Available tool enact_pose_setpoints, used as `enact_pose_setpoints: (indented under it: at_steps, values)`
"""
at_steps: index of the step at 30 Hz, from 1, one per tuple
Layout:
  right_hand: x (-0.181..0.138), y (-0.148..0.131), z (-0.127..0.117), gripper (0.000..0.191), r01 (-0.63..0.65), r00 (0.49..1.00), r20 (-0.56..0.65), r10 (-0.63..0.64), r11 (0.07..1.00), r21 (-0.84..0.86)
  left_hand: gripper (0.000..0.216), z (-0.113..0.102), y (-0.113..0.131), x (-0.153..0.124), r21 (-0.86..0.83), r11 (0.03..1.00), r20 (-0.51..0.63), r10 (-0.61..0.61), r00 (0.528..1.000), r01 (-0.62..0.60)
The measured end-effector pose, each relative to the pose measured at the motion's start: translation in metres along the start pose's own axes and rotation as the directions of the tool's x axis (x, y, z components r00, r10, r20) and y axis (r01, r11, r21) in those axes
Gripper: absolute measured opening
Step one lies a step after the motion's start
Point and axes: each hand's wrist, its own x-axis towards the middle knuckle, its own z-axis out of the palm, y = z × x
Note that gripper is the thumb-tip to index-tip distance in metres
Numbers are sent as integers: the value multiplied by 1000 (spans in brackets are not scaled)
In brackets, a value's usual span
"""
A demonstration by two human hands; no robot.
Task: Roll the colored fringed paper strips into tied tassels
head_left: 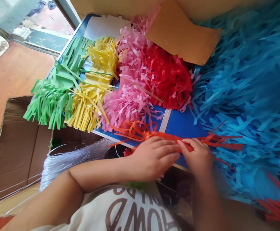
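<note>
A strip of orange fringed paper (140,130) lies along the near edge of a blue board (180,123). My left hand (154,157) rests palm down on the strip's middle, fingers curled over it. My right hand (199,155) pinches the same strip just to the right, fingers closed on it. The orange fringe spreads out left and right of both hands.
Piles of fringed paper cover the board: green (52,96), yellow (94,86), pink (130,80), red (166,77), and a large blue heap (248,89) on the right. A brown paper sheet (180,32) lies above. An open cardboard box (17,141) and white cord (70,158) sit at left.
</note>
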Motion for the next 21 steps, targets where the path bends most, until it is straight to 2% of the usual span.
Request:
enact_pose_setpoints:
  at_steps: [1,2,4,6,14,16,19,21]
  values:
    - [0,0,0,26,4,1000,4,-4,1000,1,37,12,5,2,-22,997,37,73,997,-72]
    - [0,0,-1,25,7,1000,9,-8,1000,4,41,23,8,3,-24,995,68,96,993,-95]
    - [1,-1,-2,24,14,1000,6,-14,1000,12,53,42,11,3,11,999,111,43,993,-44]
    - [3,-3,-3,23,25,1000,-10,-25,999,21,63,52,11,-1,46,999,151,-1,988,-6]
    - [4,-4,-1,21,15,998,-56,-18,998,-56,66,48,6,-4,83,996,242,23,970,-44]
    - [3,-4,-5,17,-4,996,-85,-9,989,-145,66,46,2,-2,64,996,274,43,961,-63]
    - [-2,-9,-21,7,-87,972,-235,6,938,-336,67,42,-5,1,35,995,315,79,946,-95]
    - [-7,-16,-31,12,-2,971,-223,-87,929,-370,68,39,-9,2,13,994,319,98,943,-108]
